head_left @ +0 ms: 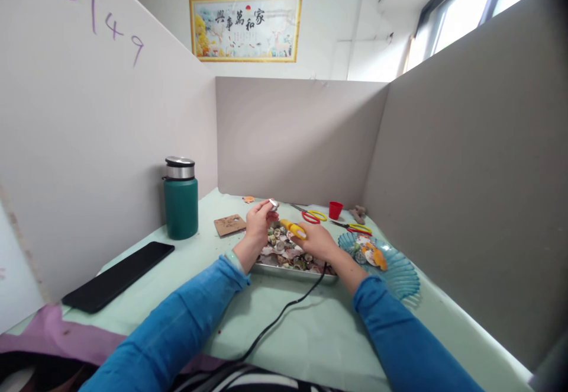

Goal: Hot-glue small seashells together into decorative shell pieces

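My left hand (pixel 258 221) pinches a small whitish shell (pixel 273 205) between thumb and fingertips, raised above the far side of a metal tray (pixel 293 272). My right hand (pixel 317 241) is wrapped round a yellow hot glue gun (pixel 293 229), its front end pointing left toward the left hand. From under that hand a black cord (pixel 284 315) runs down to the table's near edge. Many shells (pixel 288 250) fill the tray, in white, brown and greenish tones. Both forearms partly cover the tray's ends.
At right, a blue fluted glass plate (pixel 403 276) holds orange and white shells (pixel 370 254). Behind lie two pairs of scissors (pixel 310 215) (pixel 355 227) and a red cup (pixel 335 209). Leftward are a brown card (pixel 229 225), a green bottle (pixel 181 208) and a black phone (pixel 119 276). Grey partitions (pixel 302 137) enclose the table.
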### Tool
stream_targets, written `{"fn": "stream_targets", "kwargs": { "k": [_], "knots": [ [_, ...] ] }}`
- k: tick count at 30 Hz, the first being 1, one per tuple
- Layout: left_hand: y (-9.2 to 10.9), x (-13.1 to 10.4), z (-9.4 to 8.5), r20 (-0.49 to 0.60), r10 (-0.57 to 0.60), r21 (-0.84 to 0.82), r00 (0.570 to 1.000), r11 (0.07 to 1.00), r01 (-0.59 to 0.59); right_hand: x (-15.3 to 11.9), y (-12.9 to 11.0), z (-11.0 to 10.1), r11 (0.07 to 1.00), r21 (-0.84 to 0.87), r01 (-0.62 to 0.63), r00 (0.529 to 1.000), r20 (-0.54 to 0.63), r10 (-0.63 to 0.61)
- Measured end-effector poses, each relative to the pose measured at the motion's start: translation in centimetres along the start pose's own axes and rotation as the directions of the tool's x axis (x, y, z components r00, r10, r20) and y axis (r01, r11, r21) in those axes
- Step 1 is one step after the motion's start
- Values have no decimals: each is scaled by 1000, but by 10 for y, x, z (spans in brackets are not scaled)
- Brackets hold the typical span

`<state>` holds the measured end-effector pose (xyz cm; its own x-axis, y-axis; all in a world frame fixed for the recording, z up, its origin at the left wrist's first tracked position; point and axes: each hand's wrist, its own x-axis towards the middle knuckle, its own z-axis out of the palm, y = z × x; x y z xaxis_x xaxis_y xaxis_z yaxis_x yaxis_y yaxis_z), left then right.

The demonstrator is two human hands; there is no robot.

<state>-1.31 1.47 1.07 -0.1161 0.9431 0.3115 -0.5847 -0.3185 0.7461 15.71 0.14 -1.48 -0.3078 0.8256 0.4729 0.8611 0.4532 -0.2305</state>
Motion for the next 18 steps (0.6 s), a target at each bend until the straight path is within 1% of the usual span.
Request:
{"fn": "stream_targets", "kwargs": {
  "k": [3,5,12,14,18],
  "knots": [
    [1,-2,2,28,1,22,1000,1000,-2,-2,-5,1,989,-137,49,997,70,-40],
    [2,-3,3,44,-1,29,999,1000,0,-3,-6,2,986,-153,72,992,116,-55],
    [2,-4,4,121,-41,33,992,999,37,-5,-5,-8,985,18,174,960,220,-173],
    [1,-5,3,143,-50,33,989,998,46,-5,-4,-12,981,34,189,956,220,-192],
    [-1,-5,2,179,-49,39,983,998,43,-4,-1,-16,982,39,183,967,175,-187]
  ]
}}
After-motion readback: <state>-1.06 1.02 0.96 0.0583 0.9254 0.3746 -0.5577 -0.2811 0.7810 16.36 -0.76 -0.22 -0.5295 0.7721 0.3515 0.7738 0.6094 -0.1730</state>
